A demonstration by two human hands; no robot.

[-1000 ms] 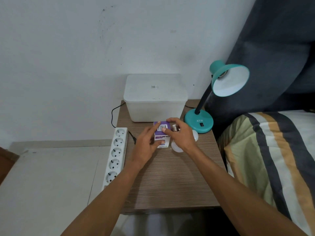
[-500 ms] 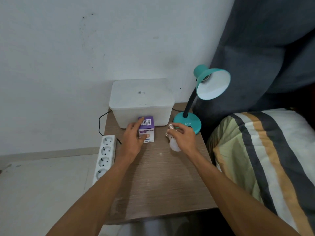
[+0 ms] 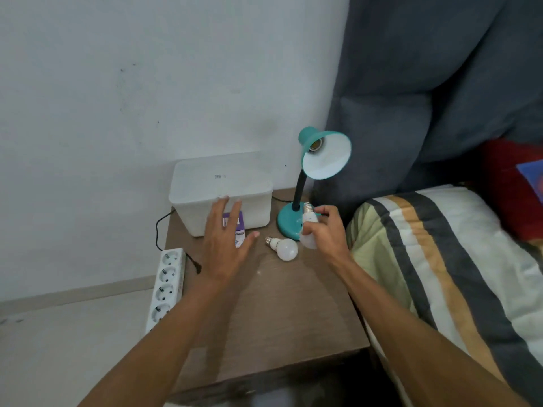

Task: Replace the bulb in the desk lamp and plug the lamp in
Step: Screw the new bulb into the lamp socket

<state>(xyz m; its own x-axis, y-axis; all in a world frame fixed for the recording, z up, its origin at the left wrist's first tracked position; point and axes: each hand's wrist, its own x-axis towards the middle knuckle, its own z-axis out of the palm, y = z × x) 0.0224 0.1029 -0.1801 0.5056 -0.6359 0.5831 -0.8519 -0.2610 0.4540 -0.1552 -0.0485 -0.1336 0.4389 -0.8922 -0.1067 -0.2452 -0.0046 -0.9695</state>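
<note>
A teal desk lamp stands at the back right of the wooden bedside table; its socket shows bare, with no bulb in it. My right hand grips a white bulb with the screw base up, just in front of the lamp's round base. A second white bulb lies on the table between my hands. My left hand hovers with fingers spread above a purple bulb box, holding nothing.
A white plastic box stands against the wall behind the purple box. A white power strip lies off the table's left edge, with a black cable nearby. A striped bed borders the table on the right.
My left hand has let go of the purple box and lifted away with fingers spread. My right hand has raised a bulb toward the lamp base, leaving the other bulb on the table.
</note>
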